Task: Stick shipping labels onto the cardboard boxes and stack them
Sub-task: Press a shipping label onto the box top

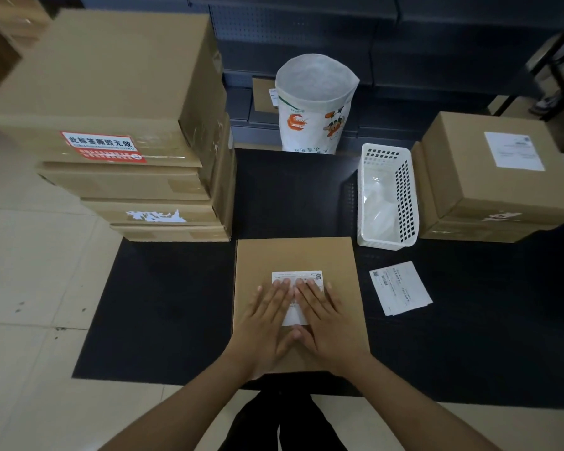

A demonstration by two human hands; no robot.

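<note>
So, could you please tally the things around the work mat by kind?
Cardboard boxes: 8, with 4 stacked at left, 2 at right, 1 under the hands, 1 behind the bag
Loose shipping labels: at least 1
White plastic baskets: 1
Printed bags: 1
Total: 11

Your hands point(295, 320) lie flat on the box point(298, 258) at centre of the black worktop point(163, 304). At 9 o'clock you've got bare mat out to the edge, easy passage. At 10–11 the tall box stack point(127, 131) walls that side off. At 12 there's an open strip of mat, then the white bag point(315, 102) blocks further reach. At 1 the white basket point(388, 196) stands near the box corner, w/ a narrow gap btwn. At 2 the labelled box pile point(495, 177) sits just beside the basket. At 3 loose labels point(401, 288) lie flat; you can pass over them.
</note>
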